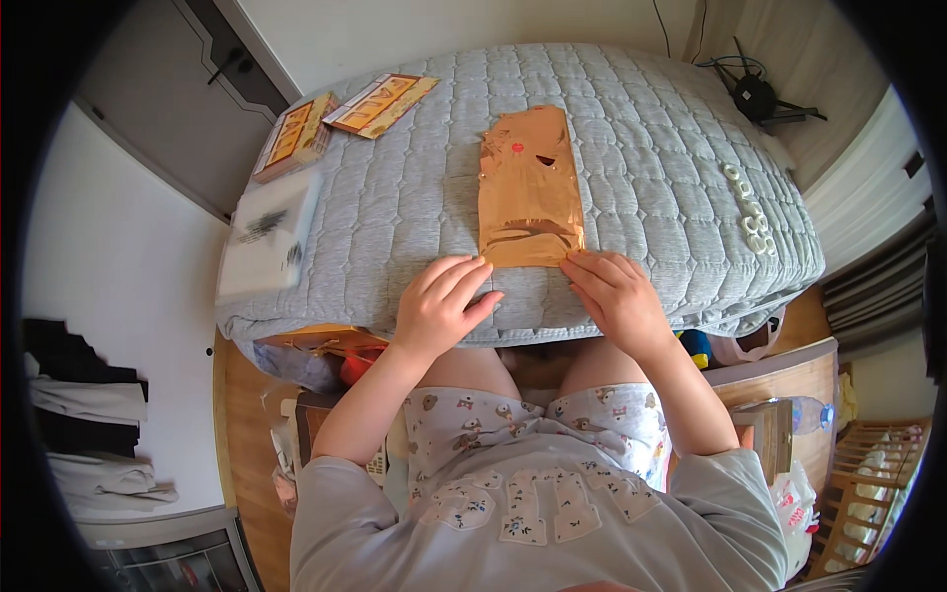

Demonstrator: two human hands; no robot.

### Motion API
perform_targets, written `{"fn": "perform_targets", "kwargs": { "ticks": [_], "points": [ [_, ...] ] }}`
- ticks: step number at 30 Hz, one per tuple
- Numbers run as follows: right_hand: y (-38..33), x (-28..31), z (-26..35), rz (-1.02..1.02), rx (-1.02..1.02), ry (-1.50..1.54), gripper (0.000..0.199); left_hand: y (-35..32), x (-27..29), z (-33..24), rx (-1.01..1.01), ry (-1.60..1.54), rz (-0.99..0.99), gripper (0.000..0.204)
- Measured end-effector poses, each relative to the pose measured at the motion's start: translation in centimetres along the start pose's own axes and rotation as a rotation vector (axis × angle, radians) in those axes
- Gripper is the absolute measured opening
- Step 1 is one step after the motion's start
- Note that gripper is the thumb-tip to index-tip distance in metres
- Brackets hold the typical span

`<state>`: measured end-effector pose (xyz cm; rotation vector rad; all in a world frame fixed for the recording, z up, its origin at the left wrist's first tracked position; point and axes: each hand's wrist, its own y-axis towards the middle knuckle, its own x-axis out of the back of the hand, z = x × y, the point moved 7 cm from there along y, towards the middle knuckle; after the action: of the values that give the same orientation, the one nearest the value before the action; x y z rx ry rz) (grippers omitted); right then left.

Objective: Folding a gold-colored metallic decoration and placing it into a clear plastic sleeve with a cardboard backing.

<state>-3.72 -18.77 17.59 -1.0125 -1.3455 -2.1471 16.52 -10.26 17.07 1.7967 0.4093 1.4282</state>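
A shiny copper-coloured foil piece lies flat on the grey quilted mattress, its long side running away from me. It has a small red mark and a dark patch, with creases near its closest edge. I cannot tell whether it is a single sheet or a flat bag. At its near left corner, my left hand rests with the fingers stretched out and the thumb apart. My right hand touches the near right corner, fingers extended over the edge. Neither hand appears to grip it.
Two printed yellow-and-orange packs lie at the far left. Nearer on that side is a stack in clear plastic. Several small white rings are on the right. A black router with cables stands at the far right.
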Motion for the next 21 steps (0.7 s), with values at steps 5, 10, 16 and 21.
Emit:
{"fn": "perform_targets", "kwargs": {
  "ticks": [5,10,16,21],
  "points": [
    [-0.9,0.4,0.0,-0.040,0.119,0.033,0.032,-0.6,0.7,-0.8,-0.028,-0.033,-0.011,0.029],
    [-1.6,1.4,0.6,-0.126,0.261,-0.069,0.035,-0.9,0.8,-1.1,-0.105,-0.007,-0.054,0.026],
    [-1.8,2.2,0.3,-0.189,0.282,-0.104,0.032,-1.0,0.9,-1.8,-0.214,0.058,-0.069,0.029],
    [-1.7,1.7,0.0,-0.169,0.194,-0.038,0.027,-0.9,0.0,-1.8,-0.191,0.011,-0.012,0.046]
  ]
}}
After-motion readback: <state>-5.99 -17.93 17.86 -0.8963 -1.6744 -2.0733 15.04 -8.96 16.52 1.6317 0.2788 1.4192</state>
